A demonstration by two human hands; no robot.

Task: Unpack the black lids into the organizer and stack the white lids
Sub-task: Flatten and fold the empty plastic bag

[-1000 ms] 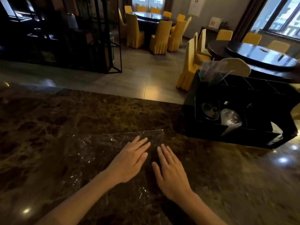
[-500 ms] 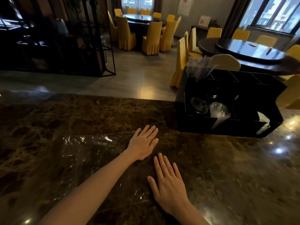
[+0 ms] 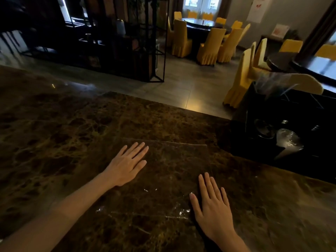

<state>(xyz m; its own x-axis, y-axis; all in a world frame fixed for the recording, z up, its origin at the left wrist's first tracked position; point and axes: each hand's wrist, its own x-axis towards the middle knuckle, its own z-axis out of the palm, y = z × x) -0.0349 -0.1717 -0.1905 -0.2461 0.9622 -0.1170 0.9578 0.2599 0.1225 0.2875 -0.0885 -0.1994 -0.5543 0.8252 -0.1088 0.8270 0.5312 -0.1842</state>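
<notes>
Across the whole lower view I have the dark marble bench (image 3: 76, 135), running from 9 o'clock to 3 o'clock. At about 2 o'clock from my hands the black organizer (image 3: 298, 113) stands on the bench, its top split into compartments by dividers; a clear plastic wrapper (image 3: 272, 84) pokes up from the far-left compartment, and through the open front I make out round dark lids (image 3: 263, 129) with a clear plastic-wrapped bundle (image 3: 288, 142) beside them, though it is too dim to say which colour the bundle holds. Flat on the bench between the hands lies a clear plastic sheet (image 3: 174, 168), its long axis running roughly 10 o'clock to 4 o'clock, its far corner near the organizer's base. My left hand (image 3: 127, 165) is spread, released, palm down on the sheet's left part; my right hand (image 3: 211, 209) is likewise flat with straight fingers, pressing the sheet's near-right edge. Neither grasps anything. I see no white lids loose on the bench. I judge the right hand the nearer one for any reach to the organizer.
</notes>
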